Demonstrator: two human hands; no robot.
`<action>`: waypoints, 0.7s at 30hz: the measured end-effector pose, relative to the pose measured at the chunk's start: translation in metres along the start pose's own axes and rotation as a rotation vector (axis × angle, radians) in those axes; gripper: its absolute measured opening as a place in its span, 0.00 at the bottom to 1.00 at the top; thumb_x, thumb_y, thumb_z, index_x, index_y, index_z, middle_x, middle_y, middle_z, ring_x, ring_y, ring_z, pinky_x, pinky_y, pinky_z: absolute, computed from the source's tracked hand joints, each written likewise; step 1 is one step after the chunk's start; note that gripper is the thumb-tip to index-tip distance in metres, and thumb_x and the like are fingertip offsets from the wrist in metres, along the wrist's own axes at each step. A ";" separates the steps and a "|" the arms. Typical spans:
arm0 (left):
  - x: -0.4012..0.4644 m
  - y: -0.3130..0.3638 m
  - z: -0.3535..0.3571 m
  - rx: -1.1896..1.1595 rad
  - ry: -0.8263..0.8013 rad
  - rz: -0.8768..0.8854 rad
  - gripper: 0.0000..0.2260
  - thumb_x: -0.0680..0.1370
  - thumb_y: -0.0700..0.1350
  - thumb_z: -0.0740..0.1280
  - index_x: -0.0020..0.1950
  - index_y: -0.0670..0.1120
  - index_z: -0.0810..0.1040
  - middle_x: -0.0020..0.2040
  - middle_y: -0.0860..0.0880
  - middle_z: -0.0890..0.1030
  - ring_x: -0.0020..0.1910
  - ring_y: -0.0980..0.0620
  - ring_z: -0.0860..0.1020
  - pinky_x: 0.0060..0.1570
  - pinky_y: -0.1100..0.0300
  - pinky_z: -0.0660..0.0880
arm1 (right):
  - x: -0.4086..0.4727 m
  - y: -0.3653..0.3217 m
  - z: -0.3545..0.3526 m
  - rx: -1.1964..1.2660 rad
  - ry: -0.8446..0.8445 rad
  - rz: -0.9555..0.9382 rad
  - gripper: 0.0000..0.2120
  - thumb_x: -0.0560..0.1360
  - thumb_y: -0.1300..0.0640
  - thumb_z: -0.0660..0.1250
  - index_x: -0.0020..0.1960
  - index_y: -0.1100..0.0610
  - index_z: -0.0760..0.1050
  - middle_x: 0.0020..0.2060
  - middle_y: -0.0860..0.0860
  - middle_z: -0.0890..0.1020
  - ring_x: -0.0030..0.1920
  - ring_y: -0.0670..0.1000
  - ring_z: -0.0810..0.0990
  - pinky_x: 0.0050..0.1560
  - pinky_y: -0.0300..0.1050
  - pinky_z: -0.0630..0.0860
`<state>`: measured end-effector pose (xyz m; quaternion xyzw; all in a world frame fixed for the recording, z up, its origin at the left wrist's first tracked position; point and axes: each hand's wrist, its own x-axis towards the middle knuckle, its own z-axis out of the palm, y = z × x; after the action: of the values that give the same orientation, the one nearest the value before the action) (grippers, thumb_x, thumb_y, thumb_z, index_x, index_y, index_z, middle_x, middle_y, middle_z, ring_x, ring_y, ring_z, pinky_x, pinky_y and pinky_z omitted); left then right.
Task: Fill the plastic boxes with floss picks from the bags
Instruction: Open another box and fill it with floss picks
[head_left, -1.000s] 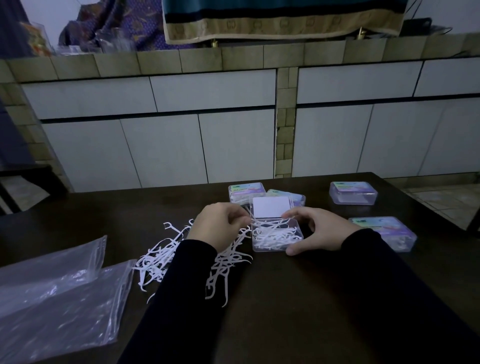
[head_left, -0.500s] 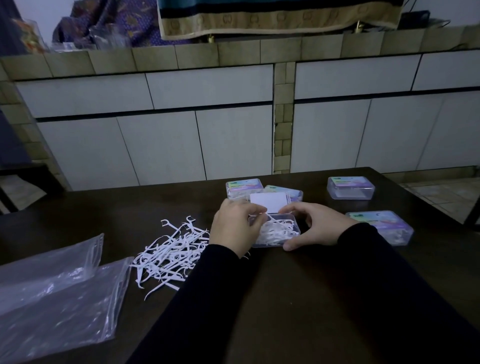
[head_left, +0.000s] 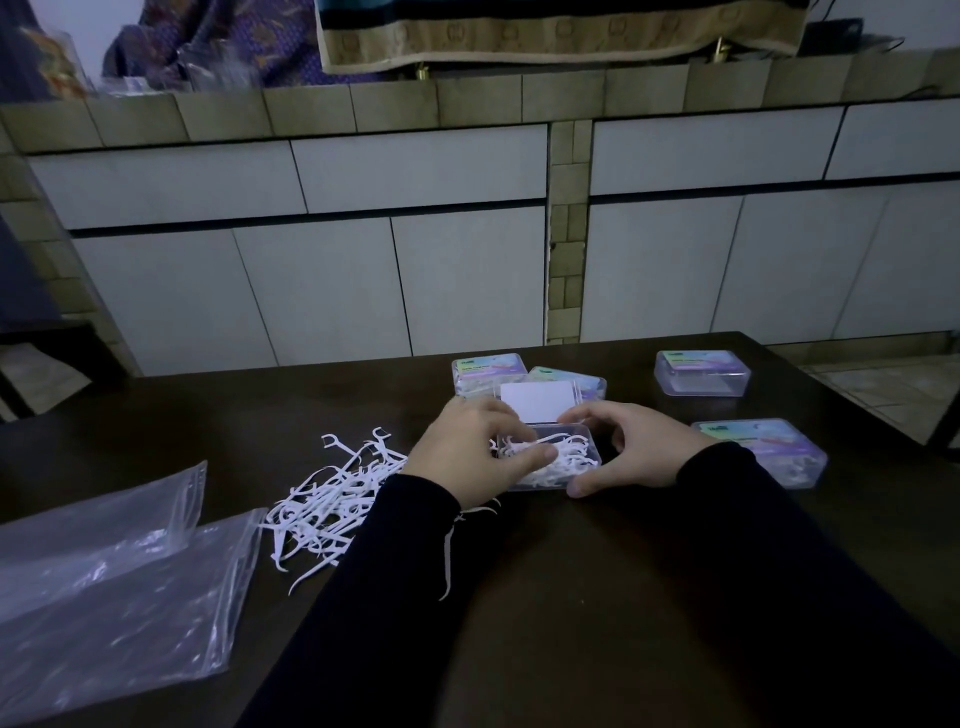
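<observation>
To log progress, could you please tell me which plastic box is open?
The box between both hands, lid up and floss picks inside; the four other boxes are closed.

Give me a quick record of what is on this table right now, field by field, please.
surface: dark table
open box: clear plastic, lid up, partly filled with floss picks
left hand: at the box's left end, fingers curled on picks inside it
right hand: curled round the box's right end, thumb at its near corner
loose picks: white pile left of the box
closed boxes: four; two behind the open one, two to the right
bags: two clear plastic bags at near left, lying flat
</observation>
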<state>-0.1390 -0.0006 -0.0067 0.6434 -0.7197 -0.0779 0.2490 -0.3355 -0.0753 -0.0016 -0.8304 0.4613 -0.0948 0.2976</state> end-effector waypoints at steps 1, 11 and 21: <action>-0.002 0.000 -0.004 0.006 0.012 -0.014 0.19 0.70 0.67 0.67 0.54 0.58 0.81 0.54 0.60 0.76 0.57 0.59 0.68 0.56 0.58 0.70 | 0.000 0.000 0.000 -0.005 0.001 0.001 0.36 0.65 0.47 0.79 0.68 0.41 0.66 0.66 0.45 0.70 0.57 0.44 0.67 0.60 0.43 0.70; -0.006 -0.001 -0.016 -0.100 -0.099 -0.083 0.08 0.72 0.46 0.68 0.49 0.58 0.81 0.42 0.60 0.80 0.36 0.66 0.74 0.37 0.71 0.67 | 0.003 0.002 0.002 0.003 0.017 0.009 0.36 0.63 0.46 0.79 0.67 0.40 0.66 0.66 0.45 0.71 0.57 0.44 0.67 0.60 0.43 0.70; 0.002 0.012 0.009 0.052 0.058 -0.015 0.09 0.79 0.45 0.64 0.56 0.54 0.81 0.53 0.55 0.82 0.53 0.55 0.77 0.55 0.57 0.74 | 0.005 0.004 0.003 -0.013 0.019 -0.002 0.36 0.64 0.46 0.79 0.67 0.40 0.66 0.65 0.44 0.71 0.56 0.44 0.69 0.55 0.40 0.71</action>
<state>-0.1535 -0.0027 -0.0083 0.6570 -0.7091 -0.0422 0.2523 -0.3344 -0.0804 -0.0071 -0.8318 0.4639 -0.0999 0.2879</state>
